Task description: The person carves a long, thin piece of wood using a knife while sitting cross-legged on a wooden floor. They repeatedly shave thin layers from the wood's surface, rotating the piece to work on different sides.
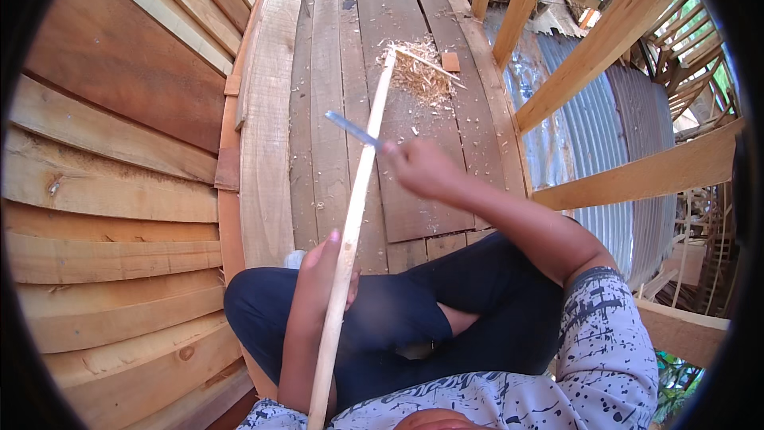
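A long, pale wooden stick (362, 183) slants from my lap up to the wood shavings on the plank floor. My left hand (317, 267) is closed around its lower part, with the thumb along the side. In my right hand (424, 169) is a knife (347, 126), its flat grey blade lying across the upper half of the stick and pointing to the left. The fist hides the knife's handle. At the stick's far end, a thin sliver (430, 66) lies over the shavings (418, 80).
A small orange-brown wood block (450, 62) sits beside the shavings. Along the left runs a wall of overlapping boards (119, 191). Wooden railing posts (605, 44) and corrugated metal sheets (597, 143) are on the right. My crossed legs (398, 310) fill the near floor.
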The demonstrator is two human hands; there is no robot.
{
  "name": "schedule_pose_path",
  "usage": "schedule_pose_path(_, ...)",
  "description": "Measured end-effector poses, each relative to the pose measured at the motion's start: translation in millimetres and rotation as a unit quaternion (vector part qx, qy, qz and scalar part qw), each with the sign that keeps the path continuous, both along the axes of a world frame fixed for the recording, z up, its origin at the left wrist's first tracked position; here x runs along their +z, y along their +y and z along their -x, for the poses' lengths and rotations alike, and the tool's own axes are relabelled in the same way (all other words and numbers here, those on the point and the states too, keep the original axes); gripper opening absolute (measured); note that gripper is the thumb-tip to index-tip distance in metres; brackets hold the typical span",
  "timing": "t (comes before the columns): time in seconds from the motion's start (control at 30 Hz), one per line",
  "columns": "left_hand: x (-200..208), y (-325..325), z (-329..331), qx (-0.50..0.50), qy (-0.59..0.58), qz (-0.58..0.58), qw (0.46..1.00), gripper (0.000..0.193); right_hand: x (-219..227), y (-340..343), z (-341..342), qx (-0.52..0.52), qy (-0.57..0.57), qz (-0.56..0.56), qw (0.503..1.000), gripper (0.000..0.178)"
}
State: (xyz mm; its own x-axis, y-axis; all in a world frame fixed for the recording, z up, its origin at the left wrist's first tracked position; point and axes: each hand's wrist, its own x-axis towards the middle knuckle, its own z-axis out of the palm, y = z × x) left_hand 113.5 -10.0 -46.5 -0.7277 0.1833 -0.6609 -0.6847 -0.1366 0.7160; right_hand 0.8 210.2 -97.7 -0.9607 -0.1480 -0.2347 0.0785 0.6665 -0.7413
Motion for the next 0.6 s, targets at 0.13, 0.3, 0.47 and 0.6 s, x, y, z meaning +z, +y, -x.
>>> schedule_pose_path(0.13, -5, -1, -7, 0.018, -0.010, -0.039, 0.999, 0.038, -6, 5, 8, 0.014, 0.002, -0.010, 1.000, 0.061)
schedule_pose_path(0.3, 11, 9, -11, 0.027, 0.000, -0.128, 0.991, 0.041, -10, 39, 34, -0.085, -0.054, 0.006, 0.995, 0.061)
schedule_pose_path(0.47, 31, -1, -13, -0.018, 0.051, -0.169, 0.984, 0.064, -9, 48, 31, -0.122, 0.005, 0.050, 0.991, 0.063)
schedule_pose_path(0.6, 68, -1, -9, -0.020, 0.105, -0.118, 0.987, 0.058, -5, 61, 32, -0.173, -0.049, 0.057, 0.982, 0.062)
